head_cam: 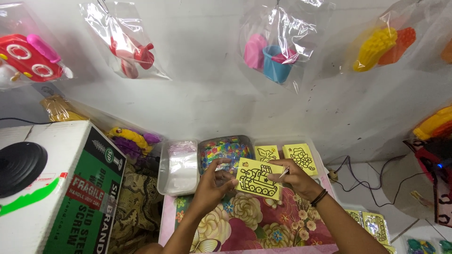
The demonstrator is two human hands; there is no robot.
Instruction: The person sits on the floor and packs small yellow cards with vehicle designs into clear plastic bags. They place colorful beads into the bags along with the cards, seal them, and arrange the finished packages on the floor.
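Both hands up over the floral cloth (254,226), holding one yellow card with a black tank outline (258,181) between them. Left hand (213,184) at the card's 9 o'clock edge, fingers curled narrow, pinching what looks like a clear sleeve; exact contact is hard to tell. Right hand (295,178) at the card's 3 o'clock edge, fingers closed on it, with a thin pale stick (284,172) pinched in the same grip and lying against the card. Dark bands on the right wrist. At 4 o'clock from the hands, more yellow cards (372,225) lie on the floor. At 9 o'clock, a white-and-green cardboard box (70,188) with a black disc (20,168) on top. Just past the card at 12 o'clock: two more yellow cards (287,155) flat on a tray, a clear tub of mixed coloured bits (226,149) at 11, and beside it a clear tub of folded plastic bags (180,167) at 10. Farther up, white wall (202,94) with hanging clear bags of plastic toys (278,42). Cables (372,181) trail at 3 o'clock.
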